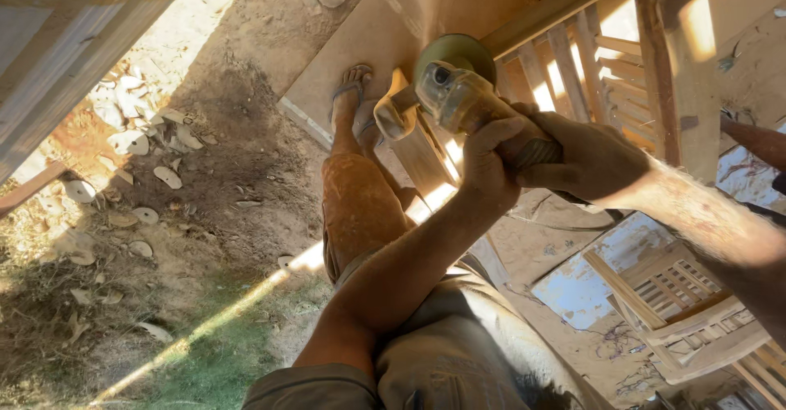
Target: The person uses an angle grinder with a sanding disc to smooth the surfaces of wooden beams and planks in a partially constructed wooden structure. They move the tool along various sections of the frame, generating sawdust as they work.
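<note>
Both hands, left (489, 160) and right (591, 163), fingers wrapped tight round the angle grinder (458, 95); long axis runs away from me, disc end pointing at the wooden frame (573, 49).

This is an open-air woodworking yard, a rough furniture workshop on bare ground. The dirt floor (221, 172) is powdered with sawdust, and pale wood offcuts (135, 144) lie scattered at nine o'clock. At one o'clock stands a slatted wooden frame (606, 66) of unfinished timber, and another slatted chair piece (679, 303) lies at four o'clock. A dust-coated angle grinder (454, 90) sits at the centre, and strong sunlight falls across raw boards (360, 41) at twelve o'clock.
</note>
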